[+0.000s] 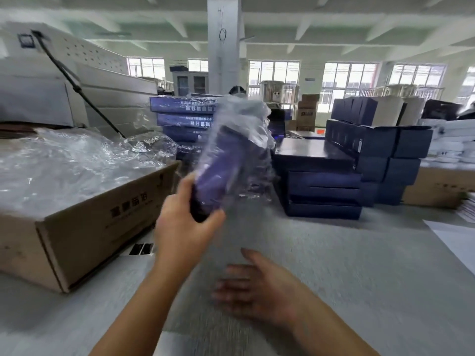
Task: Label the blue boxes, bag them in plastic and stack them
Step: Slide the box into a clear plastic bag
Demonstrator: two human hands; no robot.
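Note:
My left hand [183,222] grips the near end of a blue box [218,170] that is raised off the table and tilted away from me. A clear plastic bag [241,124] covers the box's far part and puffs up above it. My right hand [259,289] hovers low over the grey table [347,265] with fingers spread and blurred, holding nothing. A stack of bagged blue boxes [185,116] with white print stands behind the raised box. To the right lie flat dark blue boxes [321,183], and more blue boxes [380,140] are piled beyond them.
A cardboard carton [84,227] full of clear plastic bags [64,160] sits at the left. A grey machine [51,80] stands behind it. White sheets [452,235] lie at the right edge, near another carton [437,186]. A pillar [223,42] rises in the middle distance.

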